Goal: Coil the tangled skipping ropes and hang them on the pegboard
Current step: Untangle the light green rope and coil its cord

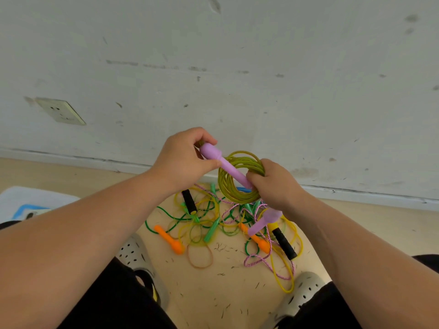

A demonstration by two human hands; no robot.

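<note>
My right hand (pixel 275 184) grips a coil of olive-yellow rope (pixel 228 184) held above the floor. My left hand (pixel 183 160) pinches the rope's purple handle (pixel 223 165), which passes through the coil's middle. The second purple handle (pixel 263 222) hangs below my right wrist. On the floor beneath lies a tangle of ropes (pixel 221 222): green, yellow and pink-braided cords, two orange handles (pixel 168 239), green handles (pixel 211 230) and two black handles (pixel 283 243). No pegboard is in view.
A scuffed white wall (pixel 237 67) with a socket (pixel 60 111) rises right behind the pile. My two grey clogs (pixel 135 252) stand either side of the tangle on the wooden floor. A rubber band (pixel 199 257) lies by the ropes. A white-and-blue object (pixel 26 205) sits at left.
</note>
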